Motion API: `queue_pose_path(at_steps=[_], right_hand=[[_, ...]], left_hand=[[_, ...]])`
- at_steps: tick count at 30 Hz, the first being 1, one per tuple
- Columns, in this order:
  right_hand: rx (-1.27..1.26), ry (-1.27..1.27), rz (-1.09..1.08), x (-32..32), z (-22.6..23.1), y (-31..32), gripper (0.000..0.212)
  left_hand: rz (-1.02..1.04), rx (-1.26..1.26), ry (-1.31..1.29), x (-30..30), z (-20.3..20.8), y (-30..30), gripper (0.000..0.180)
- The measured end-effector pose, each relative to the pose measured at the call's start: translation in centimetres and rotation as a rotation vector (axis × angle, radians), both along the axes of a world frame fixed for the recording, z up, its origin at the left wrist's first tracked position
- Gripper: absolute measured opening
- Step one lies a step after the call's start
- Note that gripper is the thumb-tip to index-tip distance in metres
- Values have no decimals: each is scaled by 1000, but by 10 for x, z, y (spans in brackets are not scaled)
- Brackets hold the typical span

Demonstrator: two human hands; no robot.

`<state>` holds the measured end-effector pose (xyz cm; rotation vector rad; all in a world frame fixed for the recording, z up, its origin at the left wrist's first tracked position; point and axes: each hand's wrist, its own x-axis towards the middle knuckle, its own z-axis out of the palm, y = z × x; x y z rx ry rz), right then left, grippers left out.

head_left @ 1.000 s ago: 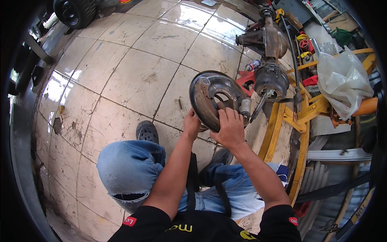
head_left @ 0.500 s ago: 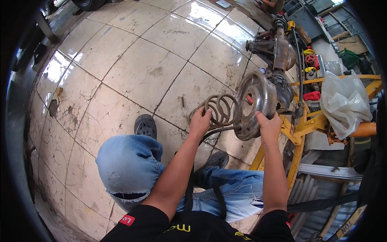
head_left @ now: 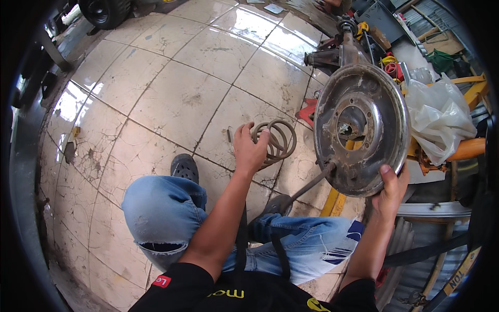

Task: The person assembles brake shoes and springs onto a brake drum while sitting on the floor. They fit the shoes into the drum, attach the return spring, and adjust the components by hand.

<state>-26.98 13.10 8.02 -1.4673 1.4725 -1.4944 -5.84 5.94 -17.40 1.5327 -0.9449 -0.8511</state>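
Note:
My right hand (head_left: 391,190) grips the lower right rim of a round, worn metal brake backing plate (head_left: 383,125). The plate is tilted up toward me, with its large centre hole and ring of small bolt holes showing. From its lower left side a dark cable (head_left: 306,186) runs down toward my shoe. To the left, my left hand (head_left: 250,148) has its fingers curled round the near end of a brown coil spring (head_left: 283,139), just above the tiled floor. Part of the spring is hidden behind that hand.
A rusty vehicle axle (head_left: 349,52) extends behind the plate, with a red metal piece (head_left: 307,112) beside it. A yellow frame (head_left: 333,202) and a clear plastic bag (head_left: 436,112) are at the right. A tyre (head_left: 104,11) stands far left. Another person's hand (head_left: 323,5) shows at the top.
My right hand has brought the backing plate up, right and away from the axle, turning its face toward me. My left hand and the coil spring have shifted slightly left.

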Motion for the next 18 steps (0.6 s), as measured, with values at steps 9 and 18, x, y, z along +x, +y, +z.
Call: queue_pose_path(at_steps=[9, 18], right_hand=[[191, -607, 168, -15, -65, -19, 66], [501, -895, 99, -5, -164, -50, 60]], left_hand=[[-570, -15, 1183, 39, 71, 15, 79], [-269, 21, 988, 47, 44, 15, 38]])
